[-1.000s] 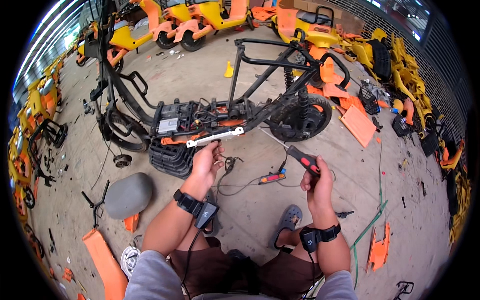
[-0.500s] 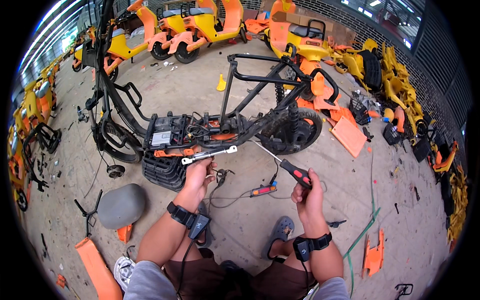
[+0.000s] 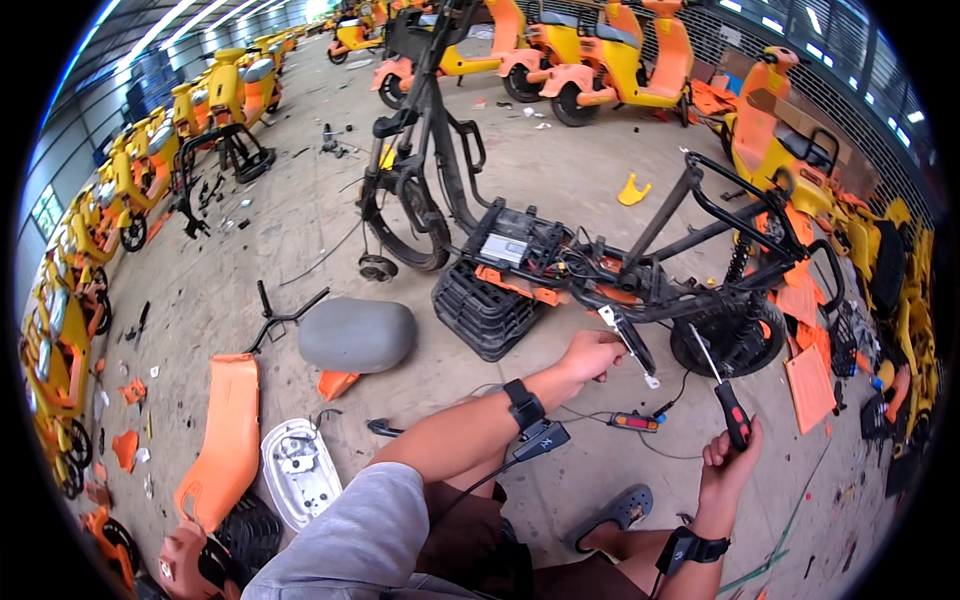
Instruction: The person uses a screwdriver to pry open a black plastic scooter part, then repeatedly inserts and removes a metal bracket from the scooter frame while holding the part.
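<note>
In front of me a stripped black scooter frame (image 3: 660,222) stands on the concrete floor. My left hand (image 3: 594,357) is closed at a narrow black bar with silver ends (image 3: 634,345), which slants down beside the frame's lower edge. Its fingertips are partly hidden. In my right hand (image 3: 733,458) is a screwdriver (image 3: 735,418) with a black and red handle, its shaft pointing up toward the rear wheel (image 3: 735,340). Between my hands, a small red and grey device (image 3: 634,422) with a cable lies on the floor.
A black ribbed basket (image 3: 486,308) sits against the frame's near side. Left of it lie a grey seat (image 3: 357,335), a long orange panel (image 3: 222,435) and a white shell (image 3: 300,475). Orange and yellow scooters (image 3: 640,70) line the back; loose orange panels (image 3: 810,388) lie at right.
The view has swung left, so the scooter frame appears farther right. The bar in my left hand has turned from nearly level to steeply slanted. My right hand still grips the screwdriver.
</note>
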Available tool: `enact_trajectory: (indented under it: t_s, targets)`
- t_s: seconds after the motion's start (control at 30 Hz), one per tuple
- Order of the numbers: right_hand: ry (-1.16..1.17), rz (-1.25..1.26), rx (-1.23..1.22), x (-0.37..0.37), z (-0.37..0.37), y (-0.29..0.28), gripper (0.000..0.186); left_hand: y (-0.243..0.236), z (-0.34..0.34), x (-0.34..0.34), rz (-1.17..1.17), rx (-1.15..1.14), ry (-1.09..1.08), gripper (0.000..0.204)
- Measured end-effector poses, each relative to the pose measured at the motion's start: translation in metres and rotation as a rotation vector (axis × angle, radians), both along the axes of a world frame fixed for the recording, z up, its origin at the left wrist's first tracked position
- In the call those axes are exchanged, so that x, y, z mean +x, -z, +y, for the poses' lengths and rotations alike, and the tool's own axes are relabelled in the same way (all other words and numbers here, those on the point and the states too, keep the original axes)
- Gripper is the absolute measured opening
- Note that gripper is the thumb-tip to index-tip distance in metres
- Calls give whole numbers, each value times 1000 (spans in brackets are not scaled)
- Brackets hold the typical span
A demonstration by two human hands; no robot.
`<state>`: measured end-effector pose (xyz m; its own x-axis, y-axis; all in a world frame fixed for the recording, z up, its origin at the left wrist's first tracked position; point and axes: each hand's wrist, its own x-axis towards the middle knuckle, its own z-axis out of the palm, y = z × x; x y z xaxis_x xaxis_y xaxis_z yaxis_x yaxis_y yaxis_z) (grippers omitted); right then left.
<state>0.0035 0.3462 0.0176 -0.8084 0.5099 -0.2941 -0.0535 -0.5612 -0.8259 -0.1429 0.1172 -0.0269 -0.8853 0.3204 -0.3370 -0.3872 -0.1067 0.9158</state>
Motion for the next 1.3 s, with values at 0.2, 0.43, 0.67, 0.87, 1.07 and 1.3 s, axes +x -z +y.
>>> enact_trajectory:
  t_s: [0.2, 0.43, 0.67, 0.87, 1.07, 1.3]
  targets:
    - [22, 8, 6, -1, 1, -5, 40, 11, 0, -4, -10, 52, -33, 13]
    - [38, -1, -37, -1, 3, -6, 40, 10, 0, -7, -127, 124, -183, 13]
    - [53, -17, -57, 1, 1, -5, 43, 10, -2, -5, -65, 133, -244, 13]
    - [-1, -35, -86, -2, 4, -4, 47, 10, -3, -6, -21, 81, -311, 11]
    - [19, -11, -98, -8, 1, -4, 47, -5, 3, -2, -123, 78, -266, 13]
    - [41, 5, -19, -2, 4, 3, 40, 3, -1, -3, -183, 116, -167, 19]
